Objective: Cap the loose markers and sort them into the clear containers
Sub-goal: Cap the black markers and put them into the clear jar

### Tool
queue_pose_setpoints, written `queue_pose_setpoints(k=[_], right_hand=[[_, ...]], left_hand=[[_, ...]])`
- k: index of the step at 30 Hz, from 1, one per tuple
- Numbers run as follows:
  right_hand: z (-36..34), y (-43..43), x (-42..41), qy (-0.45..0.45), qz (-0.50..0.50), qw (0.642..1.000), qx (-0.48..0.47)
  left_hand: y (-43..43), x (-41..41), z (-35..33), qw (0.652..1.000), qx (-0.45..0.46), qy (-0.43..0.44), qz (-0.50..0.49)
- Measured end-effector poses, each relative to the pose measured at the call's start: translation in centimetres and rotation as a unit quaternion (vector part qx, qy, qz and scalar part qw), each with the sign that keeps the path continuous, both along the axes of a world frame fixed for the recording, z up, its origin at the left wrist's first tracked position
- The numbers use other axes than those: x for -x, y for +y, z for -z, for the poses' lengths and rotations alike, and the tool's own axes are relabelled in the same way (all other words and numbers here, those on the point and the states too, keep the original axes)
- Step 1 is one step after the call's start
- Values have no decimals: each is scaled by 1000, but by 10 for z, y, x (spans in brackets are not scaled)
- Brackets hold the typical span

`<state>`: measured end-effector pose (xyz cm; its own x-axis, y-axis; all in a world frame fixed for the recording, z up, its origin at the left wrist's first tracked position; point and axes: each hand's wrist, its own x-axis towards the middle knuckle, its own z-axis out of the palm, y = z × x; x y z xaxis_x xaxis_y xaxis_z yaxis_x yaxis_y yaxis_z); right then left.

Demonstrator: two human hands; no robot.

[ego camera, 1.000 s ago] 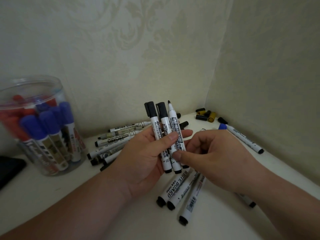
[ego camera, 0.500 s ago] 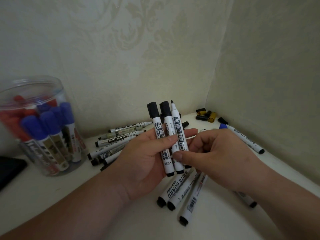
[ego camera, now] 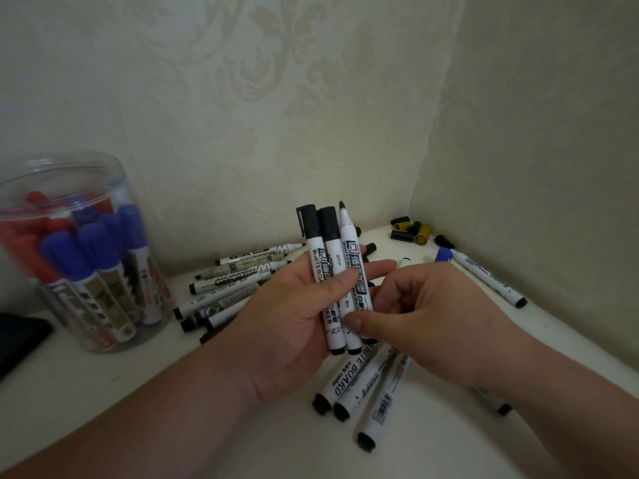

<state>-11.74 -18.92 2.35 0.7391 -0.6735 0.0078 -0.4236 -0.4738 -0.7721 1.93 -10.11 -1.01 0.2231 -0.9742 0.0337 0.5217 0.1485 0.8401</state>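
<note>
Held markers (ego camera: 316, 250) drifted slightly toward the desk's (ego camera: 294, 451) right edge.
Left hand (ego camera: 287, 326) wraps three upright, thumb pressed across the barrels, fanned so tips show: two capped, one bare. Fingers (ego camera: 401, 285) of the right hand (ego camera: 432, 316) pinch the uncapped marker (ego camera: 346, 236) low on its barrel, probably to draw it out for capping. Loose caps (ego camera: 411, 231) wait at the back-right corner; clear container (ego camera: 69, 174) at the left edge.
</note>
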Motion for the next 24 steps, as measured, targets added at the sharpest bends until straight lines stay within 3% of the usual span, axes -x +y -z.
queue_pose_setpoints(k=[4,7,11,17,24], right_hand=[[4,3,-2,-11,-3,1000,21],[3,-1,1,-19,-2,997,72],[-3,-33,3,-16,57,989,139],[-1,-96,-47,168,-4,939,300],[-5,-114,-97,356,-108,855,361]], left_hand=[[2,-6,-4,999,2,-43,-31],[1,-21,-10,990,6,-63,-130],[3,-34,-13,980,-3,-27,-198],[-1,-29,-7,981,-19,-18,-191],[-2,-32,-3,977,-22,-14,-210]])
